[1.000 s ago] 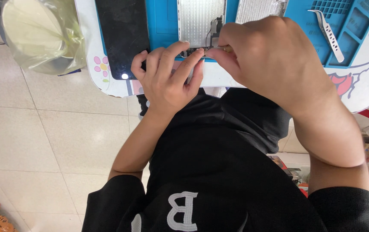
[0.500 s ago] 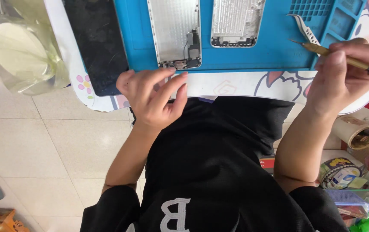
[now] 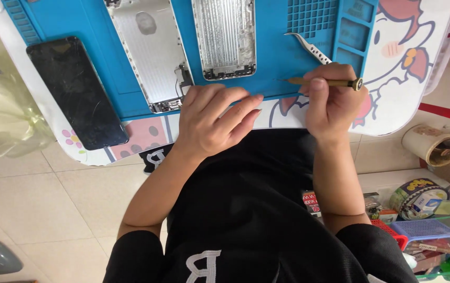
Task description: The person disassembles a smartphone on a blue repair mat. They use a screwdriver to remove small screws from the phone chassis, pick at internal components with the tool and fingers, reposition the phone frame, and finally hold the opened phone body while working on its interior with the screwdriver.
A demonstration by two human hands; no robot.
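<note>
View from the head camera, looking down at the work surface. I see the right hand (image 3: 335,99), right of centre in the frame, closed around a slim brown-handled screwdriver (image 3: 323,82); the tool lies nearly level, its fine tip pointing toward frame left and resting at the lower edge of the blue repair mat (image 3: 277,57). The thumb presses on top of the handle and the fingers curl beneath it. The left hand (image 3: 212,118), at frame centre, holds nothing that I can make out: its fingers are loosely extended and close together, with the fingertips at the mat's lower edge, just below two opened phone housings.

The larger silver phone housing (image 3: 149,50) lies tilted on the mat at upper centre-left, its bottom corner with small components just beside the left hand's knuckles. The second silver housing (image 3: 225,36) lies to its right, upright in the frame, between the two hands and above them. A pair of curved metal tweezers (image 3: 308,47) rests on the mat just above the right hand, near the gridded tray section of the mat at upper right.

Toward frame left, a dark phone screen panel (image 3: 78,91) lies partly on the mat and partly on the white cartoon-printed table (image 3: 408,63). At lower right, well apart from the hands, stand a tape roll (image 3: 419,196) and a blue basket (image 3: 426,230) on the floor.
</note>
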